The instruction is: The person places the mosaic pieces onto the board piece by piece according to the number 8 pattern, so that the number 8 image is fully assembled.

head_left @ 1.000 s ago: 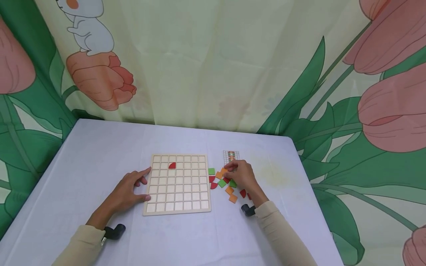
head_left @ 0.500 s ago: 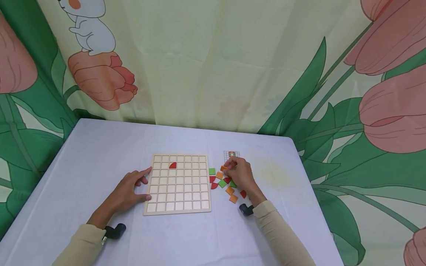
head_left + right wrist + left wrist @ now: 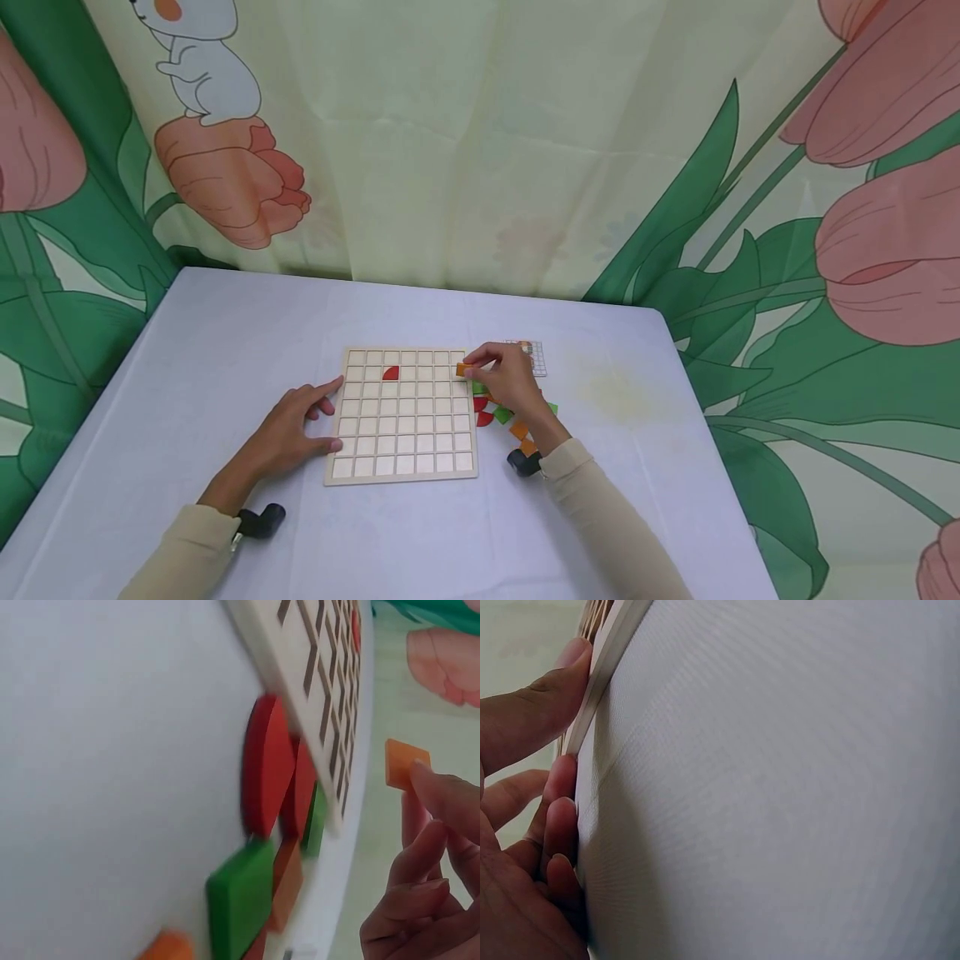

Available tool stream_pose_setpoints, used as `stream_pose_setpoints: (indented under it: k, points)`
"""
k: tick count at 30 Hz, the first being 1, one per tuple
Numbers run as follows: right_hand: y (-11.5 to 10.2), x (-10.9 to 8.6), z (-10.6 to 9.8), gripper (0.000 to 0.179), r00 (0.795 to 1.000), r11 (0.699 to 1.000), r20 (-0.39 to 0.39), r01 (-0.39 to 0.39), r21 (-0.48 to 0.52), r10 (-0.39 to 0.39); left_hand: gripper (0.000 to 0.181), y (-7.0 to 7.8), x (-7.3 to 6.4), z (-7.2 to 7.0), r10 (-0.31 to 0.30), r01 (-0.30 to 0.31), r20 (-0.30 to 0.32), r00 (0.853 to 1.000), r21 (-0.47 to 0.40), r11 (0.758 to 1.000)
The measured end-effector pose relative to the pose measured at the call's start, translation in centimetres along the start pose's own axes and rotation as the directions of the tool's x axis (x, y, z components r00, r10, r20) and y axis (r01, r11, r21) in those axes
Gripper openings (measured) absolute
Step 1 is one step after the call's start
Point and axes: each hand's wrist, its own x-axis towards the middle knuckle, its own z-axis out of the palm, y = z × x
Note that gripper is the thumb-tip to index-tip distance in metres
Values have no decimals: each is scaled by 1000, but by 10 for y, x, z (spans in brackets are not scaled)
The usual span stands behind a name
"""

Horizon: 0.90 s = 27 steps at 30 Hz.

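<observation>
A pale wooden grid board [image 3: 405, 417] lies on the white table, with one red quarter-circle piece [image 3: 391, 373] set in a cell of its second row. My left hand [image 3: 288, 429] rests at the board's left edge, thumb and index finger spread and touching the frame. Between thumb and fingers my right hand [image 3: 510, 379] pinches an orange square tile [image 3: 405, 763], held above the board's upper right edge. Below that hand lie loose pieces beside the board: red quarter-circles [image 3: 267, 769], a green square [image 3: 241, 896] and orange squares [image 3: 519, 430]. The hand and wrist partly cover this pile.
A small printed pattern card [image 3: 537, 358] lies behind the right hand, partly covered by it. The white tablecloth [image 3: 262, 325] spreads around the board, and a floral curtain [image 3: 450, 150] hangs behind the table. A dark wrist camera [image 3: 261, 522] sits on the left wrist.
My right hand has lifted the orange square tile from the loose pile and carried it left to the board's upper right edge. The left hand stays in place.
</observation>
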Motion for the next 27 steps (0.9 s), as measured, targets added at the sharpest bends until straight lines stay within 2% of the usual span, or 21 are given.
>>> stream_pose_setpoints:
  k: [15,21,27]
  points:
    - [-30,18,46,10,995,999,103,-11,42,7,102,1,-1,0,-7,7,-5,1000,-7,1000]
    - [-35,25,59,10,993,1000,118,23,11,-24,102,1,-1,-1,-9,9,-2,1000,-7,1000]
    - [-40,30,69,12,995,998,100,33,-58,-27,101,2,-1,0,1,-1,-5,1000,4,1000]
